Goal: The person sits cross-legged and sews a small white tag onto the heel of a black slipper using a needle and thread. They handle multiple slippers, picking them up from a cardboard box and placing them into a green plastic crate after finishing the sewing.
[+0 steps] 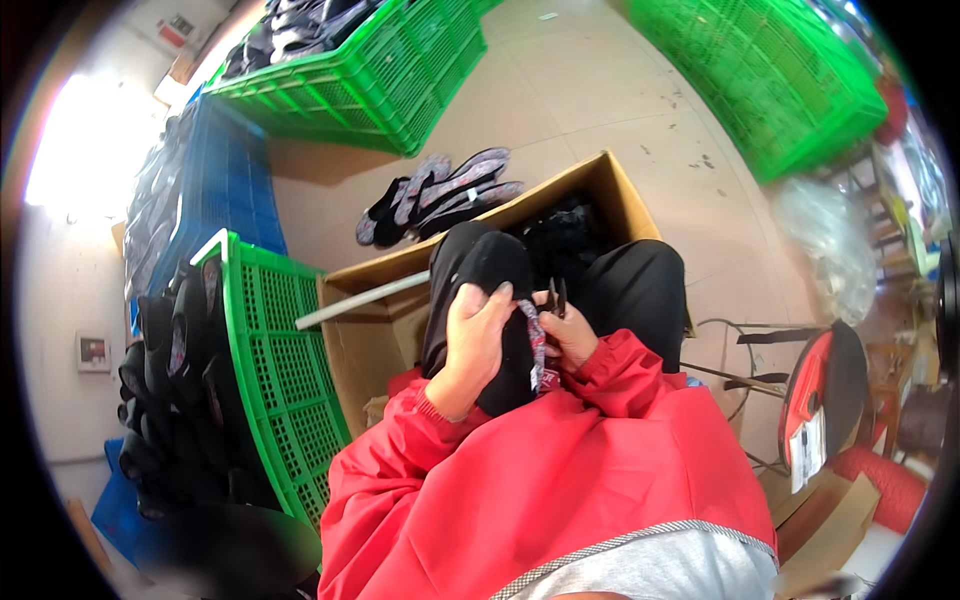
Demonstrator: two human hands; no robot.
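Observation:
My left hand (474, 342) is closed on a black cloth shoe (497, 264) over my lap, its thumb pressed onto the dark fabric. A strip of floral-patterned lining (537, 345) shows along the shoe's right side. Close beside that edge, my right hand (572, 338) is closed round small dark thread snips (556, 298), whose blades point up and away from me. Some of its fingers are hidden behind the lining, so I cannot tell whether they also touch the shoe. Between my knees, an open cardboard box (622, 192) holds dark items.
Several floral-lined black shoes (440, 192) lie on the floor beyond the box. A green crate (285, 370) with dark shoes stands left, near a blue crate (232, 170). Other green crates (385, 75) stand farther off. A pale rod (360, 302) crosses the box; a round stool (848, 385) is right.

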